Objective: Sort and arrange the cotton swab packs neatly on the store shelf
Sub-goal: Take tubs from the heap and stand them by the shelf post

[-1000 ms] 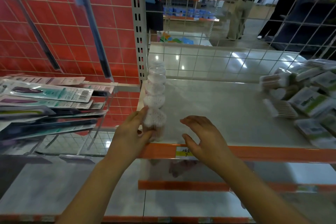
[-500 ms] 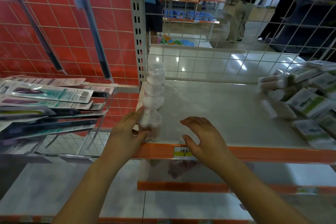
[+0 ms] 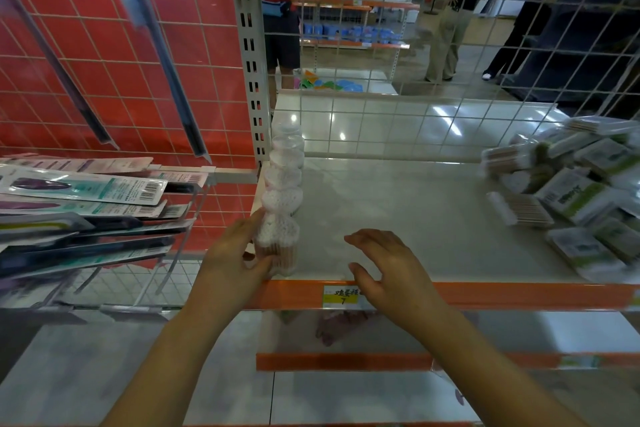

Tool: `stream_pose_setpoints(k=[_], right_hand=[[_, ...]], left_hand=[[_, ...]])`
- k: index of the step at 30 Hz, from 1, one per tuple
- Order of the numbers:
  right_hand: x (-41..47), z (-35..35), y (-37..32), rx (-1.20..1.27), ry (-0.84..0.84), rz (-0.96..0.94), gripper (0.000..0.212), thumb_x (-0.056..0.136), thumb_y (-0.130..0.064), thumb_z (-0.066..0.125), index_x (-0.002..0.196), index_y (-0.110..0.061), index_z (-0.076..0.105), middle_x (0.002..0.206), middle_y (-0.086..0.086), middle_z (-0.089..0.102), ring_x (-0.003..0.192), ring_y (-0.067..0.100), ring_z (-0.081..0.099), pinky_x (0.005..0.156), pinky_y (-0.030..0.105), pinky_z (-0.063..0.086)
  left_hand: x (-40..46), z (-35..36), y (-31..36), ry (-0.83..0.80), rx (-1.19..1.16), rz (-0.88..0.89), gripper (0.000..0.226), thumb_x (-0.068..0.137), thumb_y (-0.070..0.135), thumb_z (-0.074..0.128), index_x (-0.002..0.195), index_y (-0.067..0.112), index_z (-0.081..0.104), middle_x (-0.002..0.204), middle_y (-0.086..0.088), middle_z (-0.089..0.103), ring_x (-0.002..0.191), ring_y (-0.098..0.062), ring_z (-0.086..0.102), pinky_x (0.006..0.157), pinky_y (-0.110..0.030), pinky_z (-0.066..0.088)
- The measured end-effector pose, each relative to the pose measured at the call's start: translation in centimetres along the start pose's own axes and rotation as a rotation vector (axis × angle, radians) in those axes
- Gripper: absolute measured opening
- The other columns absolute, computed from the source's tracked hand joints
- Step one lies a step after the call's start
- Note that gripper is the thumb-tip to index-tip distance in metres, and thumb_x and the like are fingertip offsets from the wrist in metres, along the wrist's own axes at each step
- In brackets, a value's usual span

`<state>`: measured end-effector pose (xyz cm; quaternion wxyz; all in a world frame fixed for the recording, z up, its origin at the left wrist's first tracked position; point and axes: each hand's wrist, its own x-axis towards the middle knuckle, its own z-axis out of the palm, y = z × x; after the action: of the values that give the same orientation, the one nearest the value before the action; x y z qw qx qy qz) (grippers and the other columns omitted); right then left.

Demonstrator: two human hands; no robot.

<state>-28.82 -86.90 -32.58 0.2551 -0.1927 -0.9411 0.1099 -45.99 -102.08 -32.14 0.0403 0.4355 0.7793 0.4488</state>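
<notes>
A row of several round clear cotton swab tubs [image 3: 282,198] runs front to back along the left edge of the grey shelf [image 3: 398,218]. My left hand [image 3: 232,263] grips the frontmost tub [image 3: 278,244], thumb at its base and fingers along its left side. My right hand [image 3: 388,270] hovers open over the shelf's orange front lip, fingers spread, holding nothing. A loose heap of flat cotton swab packs [image 3: 571,191] with green and white labels lies at the right end of the shelf.
Hanging carded packs [image 3: 79,191] fill a wire rack on the left, before a red grid panel. A white upright post [image 3: 251,55] stands behind the tub row. A wire mesh back [image 3: 415,80] closes the shelf. People stand in the aisle beyond. A price tag [image 3: 341,295] sits on the lip.
My left hand has nudged the frontmost tub slightly left, closer into line with the row. My right hand has stayed in place.
</notes>
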Motion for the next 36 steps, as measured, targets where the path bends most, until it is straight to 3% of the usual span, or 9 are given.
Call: stream_pose_setpoints(k=[6,9,11,15,19,23,26,36], right_hand=[[0.1,0.0,-0.1,0.012,-0.006,0.016,0.037,0.073,-0.019,0.062,0.108,-0.008,0.067,0.103,0.009,0.069,0.094,0.030,0.065,0.080,0.029,0.040],[0.0,-0.1,-0.1,0.010,-0.031,0.029,0.037,0.074,-0.019,0.061,0.109,-0.009,0.067,0.104,0.009,0.069,0.095,0.030,0.065,0.081,0.029,0.040],[0.0,-0.3,-0.2,0.026,-0.057,0.047,0.038,0.077,-0.021,0.058,0.113,-0.009,0.066,0.109,0.010,0.067,0.101,0.030,0.063,0.085,0.029,0.038],[0.2,-1.4,-0.8,0.095,-0.072,0.061,0.043,0.083,-0.029,0.052,0.121,-0.011,0.061,0.119,0.008,0.063,0.112,0.025,0.058,0.094,0.026,0.032],[0.8,-2.1,-1.5,0.113,-0.014,-0.002,0.047,0.084,-0.036,0.044,0.118,-0.010,0.062,0.115,0.005,0.066,0.105,0.019,0.060,0.091,0.028,0.037],[1.2,-2.4,-1.8,0.153,0.030,-0.001,0.045,0.084,-0.034,0.043,0.117,-0.011,0.063,0.114,0.003,0.067,0.105,0.015,0.059,0.091,0.026,0.039],[1.2,-2.4,-1.8,0.148,0.051,0.000,0.044,0.084,-0.035,0.044,0.116,-0.012,0.063,0.113,0.002,0.067,0.103,0.015,0.059,0.091,0.026,0.040],[0.5,-3.1,-0.6,0.111,0.126,0.010,0.040,0.084,-0.031,0.045,0.111,-0.010,0.066,0.107,0.004,0.068,0.105,0.012,0.049,0.086,0.021,0.042]], left_hand=[[-0.1,-0.1,0.1,-0.019,0.009,-0.020,0.070,0.079,0.014,0.070,0.141,0.022,0.038,0.127,0.003,0.051,0.115,-0.019,0.051,0.092,-0.039,0.049],[-0.4,-0.5,0.8,-0.024,0.008,-0.028,0.074,0.080,0.027,0.070,0.142,0.026,0.031,0.134,0.006,0.044,0.121,-0.012,0.043,0.100,-0.035,0.040],[-0.4,-1.0,1.3,-0.007,0.058,-0.018,0.072,0.081,0.033,0.069,0.142,0.026,0.032,0.139,0.001,0.043,0.124,-0.017,0.042,0.101,-0.038,0.038],[0.0,-1.8,2.1,0.014,0.208,0.032,0.061,0.083,0.025,0.065,0.139,0.020,0.040,0.138,-0.004,0.045,0.125,-0.023,0.042,0.097,-0.034,0.035],[0.3,-1.9,3.4,-0.002,0.294,0.110,0.053,0.083,0.021,0.067,0.133,0.014,0.048,0.131,-0.010,0.052,0.117,-0.028,0.050,0.093,-0.031,0.035],[0.6,-1.3,5.2,-0.017,0.299,0.212,0.051,0.082,0.034,0.056,0.125,0.007,0.056,0.119,-0.016,0.060,0.106,-0.034,0.057,0.087,-0.034,0.040],[0.9,-0.6,5.9,-0.037,0.338,0.266,0.054,0.083,0.040,0.045,0.124,0.006,0.057,0.117,-0.015,0.062,0.105,-0.034,0.059,0.087,-0.034,0.038],[2.0,1.2,6.7,-0.134,0.344,0.304,0.054,0.084,0.041,0.041,0.125,0.010,0.057,0.115,-0.009,0.063,0.103,-0.028,0.060,0.079,-0.027,0.041]])
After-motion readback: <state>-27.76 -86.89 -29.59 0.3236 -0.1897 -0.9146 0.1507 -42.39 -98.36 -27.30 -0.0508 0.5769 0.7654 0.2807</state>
